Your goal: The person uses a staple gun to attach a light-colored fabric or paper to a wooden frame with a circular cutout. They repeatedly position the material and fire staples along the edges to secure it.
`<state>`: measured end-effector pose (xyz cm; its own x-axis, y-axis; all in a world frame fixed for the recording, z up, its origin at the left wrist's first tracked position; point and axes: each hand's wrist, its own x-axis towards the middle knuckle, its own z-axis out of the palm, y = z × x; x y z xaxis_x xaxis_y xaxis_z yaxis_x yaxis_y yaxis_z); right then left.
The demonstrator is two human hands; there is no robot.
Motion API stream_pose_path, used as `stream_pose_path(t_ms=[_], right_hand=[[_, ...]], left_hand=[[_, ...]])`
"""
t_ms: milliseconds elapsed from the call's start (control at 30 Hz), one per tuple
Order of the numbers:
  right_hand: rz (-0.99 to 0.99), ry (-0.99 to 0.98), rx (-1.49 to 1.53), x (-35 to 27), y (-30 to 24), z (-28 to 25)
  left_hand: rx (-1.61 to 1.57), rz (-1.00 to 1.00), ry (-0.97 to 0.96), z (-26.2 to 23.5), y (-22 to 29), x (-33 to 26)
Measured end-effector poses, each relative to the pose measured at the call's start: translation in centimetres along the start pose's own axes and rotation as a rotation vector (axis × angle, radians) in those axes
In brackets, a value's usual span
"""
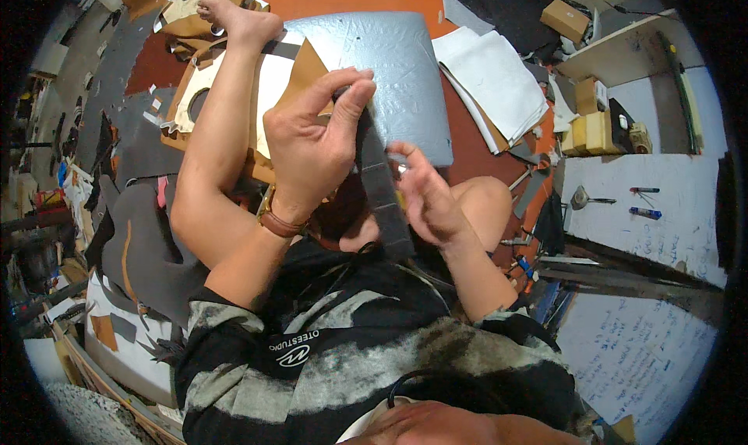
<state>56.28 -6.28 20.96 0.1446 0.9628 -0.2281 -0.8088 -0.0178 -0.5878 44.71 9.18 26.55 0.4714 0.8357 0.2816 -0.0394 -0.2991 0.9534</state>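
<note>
My left hand [315, 137] is raised in front of me, its thumb and forefinger pinching the upper end of a dark grey strip [379, 181]. The strip hangs down toward my lap, and thin pale lines cross it. On its right side is my right hand [428, 199], with curled fingers close to the strip's edge. Something small and shiny shows at those fingertips, too small to name. Behind my left hand rises a pointed tan sheet [308, 69]; whether the hand touches it I cannot tell.
Beyond my hands lies a silvery wrapped slab [405, 79] on the reddish-brown surface. White sheets [499, 86] are stacked right of it. Pattern pieces [204, 94] lie past my left leg. Yellow blocks [596, 131], pens [645, 213] and a handwritten white board [623, 359] are at right.
</note>
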Motion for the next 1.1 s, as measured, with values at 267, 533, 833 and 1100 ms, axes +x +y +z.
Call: stream_pose_path(t_ms=[267, 533, 833, 1100], right_hand=[[-0.105, 0.181, -0.752, 1.3, -8.5, -3.0], [0.113, 0.285, -1.183, 2.8, -11.4, -6.5], [0.169, 0.014, -1.606, 3.6, -12.0, -7.2], [0.146, -0.083, -1.608, 5.2, -10.3, -6.8]], left_hand=[[-0.201, -0.416, -0.053, -4.2, -4.2, 0.9], [0.536, -0.425, -0.261, -3.6, -12.8, -1.6], [0.458, -0.17, 0.178, -2.6, -10.4, -4.4], [0.81, -0.312, -0.171, -2.2, -12.5, -2.2]])
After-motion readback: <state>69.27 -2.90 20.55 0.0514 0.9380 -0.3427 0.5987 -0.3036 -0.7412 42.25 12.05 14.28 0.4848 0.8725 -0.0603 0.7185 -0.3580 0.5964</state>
